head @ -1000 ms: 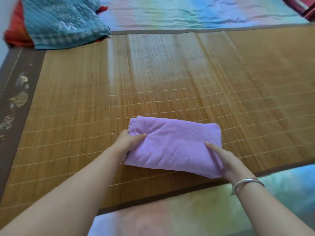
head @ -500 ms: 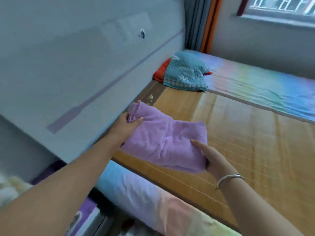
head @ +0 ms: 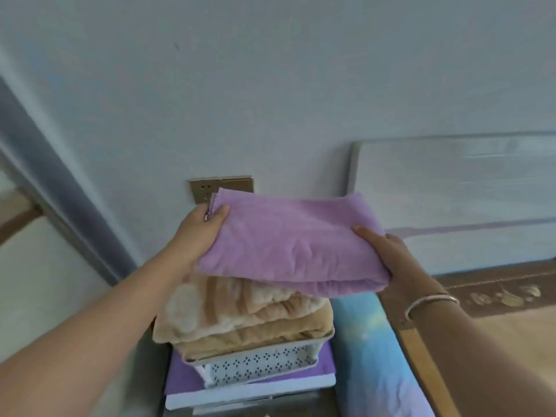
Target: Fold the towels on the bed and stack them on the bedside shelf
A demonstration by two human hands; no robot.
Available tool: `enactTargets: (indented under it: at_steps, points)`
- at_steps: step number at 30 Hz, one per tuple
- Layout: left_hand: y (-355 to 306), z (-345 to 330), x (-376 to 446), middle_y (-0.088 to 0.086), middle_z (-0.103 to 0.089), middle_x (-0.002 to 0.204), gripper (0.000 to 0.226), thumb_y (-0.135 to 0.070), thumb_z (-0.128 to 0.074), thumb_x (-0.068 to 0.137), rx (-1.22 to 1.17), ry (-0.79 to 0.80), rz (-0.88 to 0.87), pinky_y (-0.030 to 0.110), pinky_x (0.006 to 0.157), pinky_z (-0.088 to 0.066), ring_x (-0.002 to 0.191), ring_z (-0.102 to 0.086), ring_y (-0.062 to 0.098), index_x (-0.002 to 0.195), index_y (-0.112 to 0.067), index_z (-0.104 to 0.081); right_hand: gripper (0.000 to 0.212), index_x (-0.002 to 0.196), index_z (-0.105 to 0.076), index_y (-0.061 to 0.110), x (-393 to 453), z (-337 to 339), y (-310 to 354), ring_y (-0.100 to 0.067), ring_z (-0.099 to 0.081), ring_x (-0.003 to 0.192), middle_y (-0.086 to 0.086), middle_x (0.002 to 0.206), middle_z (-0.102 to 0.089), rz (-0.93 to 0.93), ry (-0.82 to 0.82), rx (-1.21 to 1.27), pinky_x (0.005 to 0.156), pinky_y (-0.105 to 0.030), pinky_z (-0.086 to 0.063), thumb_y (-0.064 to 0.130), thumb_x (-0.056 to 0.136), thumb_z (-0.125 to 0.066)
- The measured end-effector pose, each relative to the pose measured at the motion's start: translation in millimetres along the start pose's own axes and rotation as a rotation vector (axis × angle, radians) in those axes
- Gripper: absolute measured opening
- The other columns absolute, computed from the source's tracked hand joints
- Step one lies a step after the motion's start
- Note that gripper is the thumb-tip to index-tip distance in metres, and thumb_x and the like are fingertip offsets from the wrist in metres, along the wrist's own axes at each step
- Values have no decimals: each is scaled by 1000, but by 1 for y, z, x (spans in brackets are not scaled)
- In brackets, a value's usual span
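- A folded purple towel is held up in the air by both hands, in front of a pale wall.
- The left hand grips the towel's left corner, thumb curled over the top and fingers underneath.
- The right hand holds the right end, thumb lying on top of the cloth and the fingers hidden beneath it; a silver bracelet circles that wrist.
- Directly below the towel sits a stack of folded beige towels, their top layer just under the purple one; whether they touch cannot be told.
- The beige stack rests in a white perforated basket, which stands on a purple-topped bedside shelf.
- A gold-coloured wall socket shows behind the towel's upper left corner.
- To the right lie a bed's pale headboard, a colourful sheet edge and a bamboo mat.
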State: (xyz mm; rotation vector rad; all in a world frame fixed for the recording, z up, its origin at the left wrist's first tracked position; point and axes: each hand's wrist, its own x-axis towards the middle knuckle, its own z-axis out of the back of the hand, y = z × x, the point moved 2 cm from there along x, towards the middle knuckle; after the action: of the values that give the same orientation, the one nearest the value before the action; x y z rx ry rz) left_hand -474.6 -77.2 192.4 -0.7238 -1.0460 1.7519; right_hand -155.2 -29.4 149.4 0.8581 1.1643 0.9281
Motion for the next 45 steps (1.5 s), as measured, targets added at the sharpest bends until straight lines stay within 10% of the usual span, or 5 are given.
enactTargets:
  at_steps: [14, 21, 26, 32, 45]
  points:
    - [16, 91, -1, 4, -68, 107, 41, -49, -51, 92, -237, -129, 78, 38, 88, -52, 97, -65, 22, 115, -17, -62, 72, 126, -52, 3, -6, -72, 103, -32, -57, 105, -15, 120, -58, 209, 141, -217, 96, -43, -46, 49, 75, -72]
    - [102, 44, -23, 18, -61, 103, 37, -38, -47, 96, 342, 33, 379, 32, 67, -37, 80, -51, 23, 102, -2, -51, 85, 130, -41, -5, -10, -86, -9, -35, -54, 111, -19, 126, -53, 34, 98, -494, 87, -37, -43, 55, 76, -70]
    - [74, 20, -26, 10, -36, 148, 45, -5, -48, 91, 593, -285, -124, 41, 106, -38, 127, -45, 27, 135, -15, -42, 76, 148, -12, 23, -4, -93, 16, -36, -24, 137, -10, 152, -16, 618, 23, -1045, 111, -48, -26, 37, 87, -55]
    - [84, -20, -16, -10, 10, 160, 69, -71, -1, 86, 915, 158, -55, 63, 114, -6, 148, 7, 24, 149, -43, 7, 64, 149, 1, 44, 9, -119, -12, -23, 12, 147, 10, 159, 11, 629, 302, -1270, 116, -53, 2, 66, 89, -8]
    - [110, -32, -44, -9, 31, 151, 75, -75, 14, 76, 1058, 188, -132, 64, 113, 2, 145, 20, 24, 142, -41, 28, 92, 149, 11, 39, -19, -101, -45, -26, 14, 146, 6, 159, 15, 664, 258, -1372, 117, -56, -5, 79, 66, 21]
